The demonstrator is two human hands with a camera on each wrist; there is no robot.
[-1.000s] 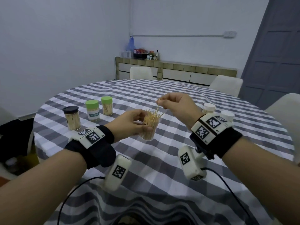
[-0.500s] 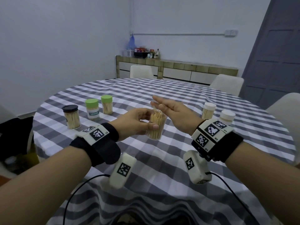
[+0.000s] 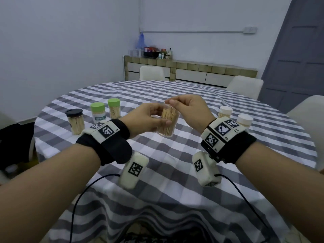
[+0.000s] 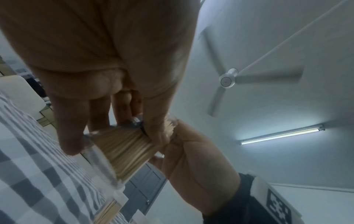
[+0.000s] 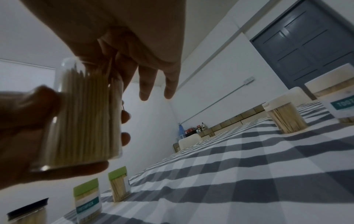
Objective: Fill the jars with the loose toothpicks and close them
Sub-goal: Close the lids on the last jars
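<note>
jar [image 3: 168, 122]: clear glossy plastic, seen filled with pale matt wooden toothpicks [image 3: 169, 114] | tablecloth [image 3: 157, 172] under jar: matt checked cloth | lids [image 3: 97, 107] left of jar: smooth matt plastic

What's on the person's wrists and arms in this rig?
Bare forearms, no sleeves. Each wrist carries a black fabric band topped by a cream plate with square black-and-white markers. A cream camera pod with its own marker hangs under each wrist, and a thin black cable trails from each pod.
</note>
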